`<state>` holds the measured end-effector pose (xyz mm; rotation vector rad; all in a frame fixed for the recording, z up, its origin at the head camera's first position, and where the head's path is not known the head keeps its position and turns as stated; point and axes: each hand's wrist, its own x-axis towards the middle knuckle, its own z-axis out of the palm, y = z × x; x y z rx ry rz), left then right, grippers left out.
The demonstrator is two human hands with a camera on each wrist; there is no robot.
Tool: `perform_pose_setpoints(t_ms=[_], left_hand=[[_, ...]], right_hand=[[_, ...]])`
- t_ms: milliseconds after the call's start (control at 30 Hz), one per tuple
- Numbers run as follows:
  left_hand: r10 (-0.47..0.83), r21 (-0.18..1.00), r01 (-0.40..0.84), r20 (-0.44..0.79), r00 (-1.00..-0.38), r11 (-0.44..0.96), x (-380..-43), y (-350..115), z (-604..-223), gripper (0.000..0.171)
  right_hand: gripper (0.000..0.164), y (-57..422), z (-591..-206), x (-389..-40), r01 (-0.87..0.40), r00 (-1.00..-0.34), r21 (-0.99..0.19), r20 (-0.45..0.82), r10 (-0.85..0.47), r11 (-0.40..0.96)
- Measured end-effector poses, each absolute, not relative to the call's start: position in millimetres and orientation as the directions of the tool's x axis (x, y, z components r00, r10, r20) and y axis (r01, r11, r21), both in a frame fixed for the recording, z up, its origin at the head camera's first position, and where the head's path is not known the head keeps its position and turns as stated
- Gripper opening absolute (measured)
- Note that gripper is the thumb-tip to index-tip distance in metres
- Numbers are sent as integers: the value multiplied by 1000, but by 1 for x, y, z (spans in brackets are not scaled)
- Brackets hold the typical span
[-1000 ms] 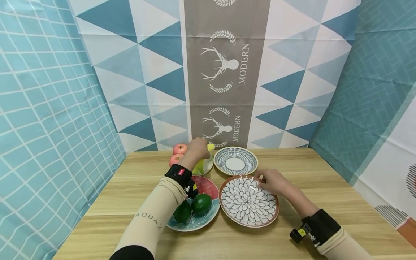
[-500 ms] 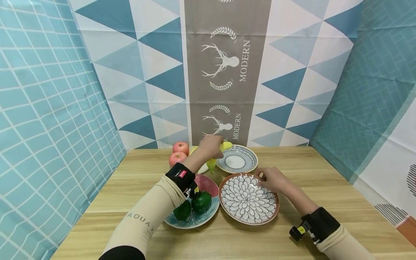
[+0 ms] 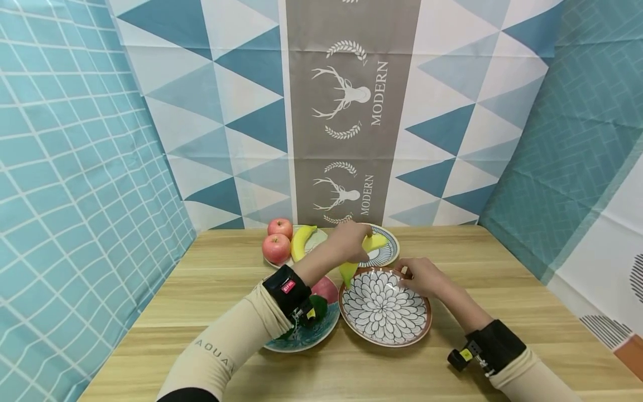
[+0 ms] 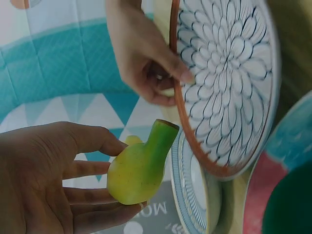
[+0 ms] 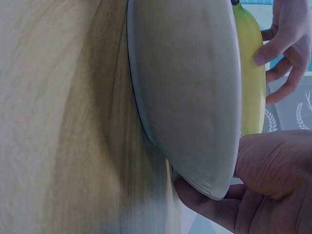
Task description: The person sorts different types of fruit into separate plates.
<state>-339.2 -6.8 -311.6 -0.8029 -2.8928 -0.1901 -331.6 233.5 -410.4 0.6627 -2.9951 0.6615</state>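
Observation:
My left hand [image 3: 346,243] holds a yellow banana [image 3: 375,243] with a greenish stem end. It is in the air over the near side of the blue-striped plate [image 3: 389,254], and the stem end overlaps the far left rim of the petal-patterned plate [image 3: 384,312] in the head view. Thumb and fingers grip the banana [image 4: 139,170] from both sides in the left wrist view. My right hand [image 3: 424,277] pinches the brown rim of the petal-patterned plate at its far right. From the right wrist, that plate's pale underside [image 5: 190,87] shows, with fingers beneath its edge.
At the back left, a plate [image 3: 317,239] bears another banana [image 3: 301,241] and two red apples [image 3: 276,248]. A pink-and-teal plate [image 3: 329,324] with dark green fruit [image 3: 317,306] lies under my left forearm, which hides part of it. A patterned backdrop stands behind the table.
My left hand has carried the banana rightward from the back-left plate to over the striped plate. The banana left on that plate has come into view. My right hand keeps its hold.

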Motion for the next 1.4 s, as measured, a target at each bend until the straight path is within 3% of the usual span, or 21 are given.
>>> perform_pose_setpoints(t_ms=[500,900,1400], left_hand=[[536,73,545,113,-837,835,-311,11,-339,54],[478,141,482,67,-876,865,-304,14,-353,56],[498,148,502,68,-865,852,-300,15,-366,54]], right_hand=[[18,233,-409,-331,-390,-916,-423,87,-391,818],[16,232,-409,-330,-364,-925,-441,66,-375,820],[24,232,-408,-331,-379,-921,-405,80,-381,832]])
